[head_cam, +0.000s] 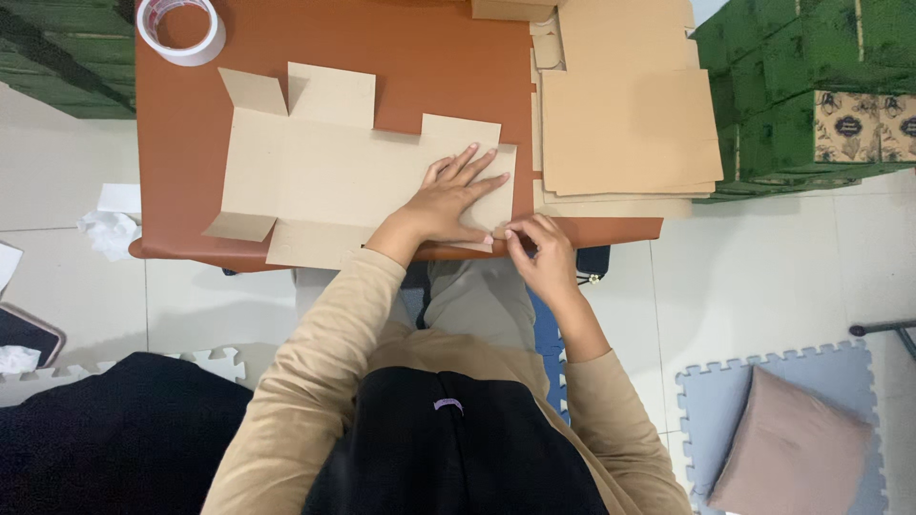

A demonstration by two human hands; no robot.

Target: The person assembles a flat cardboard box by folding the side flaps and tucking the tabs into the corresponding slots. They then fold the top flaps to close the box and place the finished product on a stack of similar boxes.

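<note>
Left hand (456, 198) flat; right hand (537, 250) seemingly pinching.

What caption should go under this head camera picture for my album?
Left hand presses flat on an unfolded cardboard box blank on a brown table while the right hand pinches its near corner.

**Out of sight and cut off**

The left hand (456, 198) covers part of the flat, unfolded pale cardboard box blank (324, 172). The flap corner pinched by the right hand (542, 256) is hidden under its fingers. The white roll of clear tape (181, 29), the stack of flat tan cardboard sheets (625, 114) and the small brown box (510, 9) run off the top edge.
</note>
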